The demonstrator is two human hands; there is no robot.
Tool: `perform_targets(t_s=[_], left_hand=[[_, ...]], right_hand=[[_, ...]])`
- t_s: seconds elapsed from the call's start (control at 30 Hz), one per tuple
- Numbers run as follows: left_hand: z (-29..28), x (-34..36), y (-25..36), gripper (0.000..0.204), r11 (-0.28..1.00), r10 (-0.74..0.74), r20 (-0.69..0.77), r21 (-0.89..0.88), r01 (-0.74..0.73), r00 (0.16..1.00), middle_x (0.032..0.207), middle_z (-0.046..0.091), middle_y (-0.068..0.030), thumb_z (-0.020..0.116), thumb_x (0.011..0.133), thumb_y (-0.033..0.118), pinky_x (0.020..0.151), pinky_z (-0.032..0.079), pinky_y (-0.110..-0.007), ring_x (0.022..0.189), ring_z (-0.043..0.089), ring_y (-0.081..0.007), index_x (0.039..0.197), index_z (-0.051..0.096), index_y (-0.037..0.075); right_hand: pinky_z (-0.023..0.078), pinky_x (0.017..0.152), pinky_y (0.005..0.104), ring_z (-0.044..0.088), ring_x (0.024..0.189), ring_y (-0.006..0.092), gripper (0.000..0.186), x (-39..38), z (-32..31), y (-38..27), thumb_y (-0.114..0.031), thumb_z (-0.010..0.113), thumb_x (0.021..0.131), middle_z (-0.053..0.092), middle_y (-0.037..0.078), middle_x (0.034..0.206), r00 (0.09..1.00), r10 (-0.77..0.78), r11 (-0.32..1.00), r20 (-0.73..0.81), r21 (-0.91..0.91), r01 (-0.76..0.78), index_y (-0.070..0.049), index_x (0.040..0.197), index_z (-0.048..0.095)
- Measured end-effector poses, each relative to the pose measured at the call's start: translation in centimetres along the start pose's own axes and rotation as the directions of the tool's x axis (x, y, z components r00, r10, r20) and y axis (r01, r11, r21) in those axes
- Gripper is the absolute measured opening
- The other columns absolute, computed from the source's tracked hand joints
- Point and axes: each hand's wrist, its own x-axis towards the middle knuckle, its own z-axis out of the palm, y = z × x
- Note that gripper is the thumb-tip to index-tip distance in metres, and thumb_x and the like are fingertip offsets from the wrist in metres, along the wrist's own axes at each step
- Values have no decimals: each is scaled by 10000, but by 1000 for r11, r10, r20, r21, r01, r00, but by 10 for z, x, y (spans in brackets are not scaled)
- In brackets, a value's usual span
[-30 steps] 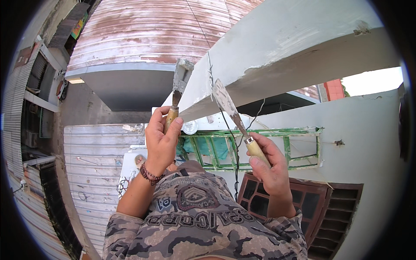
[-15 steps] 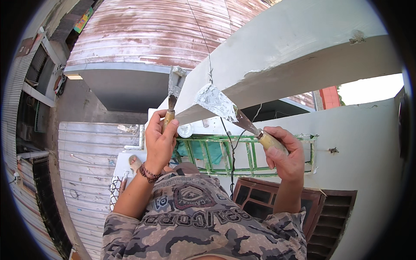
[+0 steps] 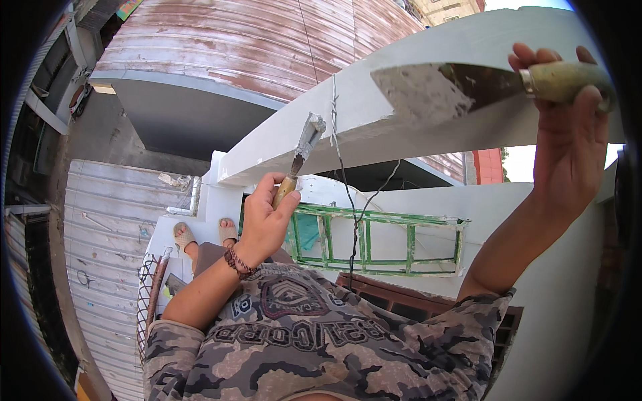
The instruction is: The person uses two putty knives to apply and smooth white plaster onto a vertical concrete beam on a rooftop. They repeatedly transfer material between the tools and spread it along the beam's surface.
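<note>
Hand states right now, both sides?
Left hand: closed, holding the smaller putty knife by its wooden handle, blade up.
Right hand: closed, holding the larger trowel by its handle, blade pointing left.

The larger putty knife [image 3: 493, 87] has a dark metal blade, coated toward its broad edge in matt, pale paste [image 3: 420, 90], and a smooth, wooden-looking handle. The smaller putty knife [image 3: 296, 164] shows a rough, caked metal blade above a worn wooden grip. The beam [image 3: 455, 43] looks matt and plastered; the ladder [image 3: 410, 242] wears chipped green paint (white smears too); the shirt [image 3: 301, 367] is matt cloth.
</note>
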Motion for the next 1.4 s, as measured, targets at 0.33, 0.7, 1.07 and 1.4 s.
perform_targets(t_s=[0.33, 0.7, 1.07, 1.4], left_hand=[[6, -10, -7, 294, 972, 204, -29, 125, -199, 979, 739, 617, -132, 603, 862, 157, 590, 455, -290, 621, 569, -155, 1085, 528, -18], [-1, -5, -16, 297, 974, 215, -94, 91, -207, 972, 733, 615, -113, 603, 861, 158, 585, 448, -280, 618, 547, -131, 1087, 525, -20], [0, -9, -32, 264, 992, 129, -95, -3, -130, 987, 732, 593, -80, 606, 861, 134, 568, 430, -267, 615, 508, -103, 1052, 530, -32], [-12, -10, -18, 274, 999, 54, -84, 13, -53, 995, 863, 578, 6, 587, 893, 101, 607, 410, -191, 708, 492, -40, 1130, 511, -14]], right_hand=[[545, 631, 313, 659, 812, 277, 392, -20, 30, -4, -127, 640, 887, 637, 251, 1013, 980, -181, 914, -78, -381, 138, 24, 1200, 458], [452, 447, 232, 638, 691, 192, 520, -118, -1, 16, -122, 683, 829, 636, 224, 958, 946, 163, 977, -280, -89, -195, 39, 1230, 395], [396, 420, 217, 548, 510, 110, 314, 19, 60, 15, -221, 760, 785, 607, 53, 706, 956, 125, 837, -265, -489, -245, -22, 944, 577], [498, 598, 307, 556, 676, 141, 265, 61, 109, 30, -148, 652, 830, 555, 89, 757, 919, 391, 763, 57, -579, -288, -26, 987, 478]])
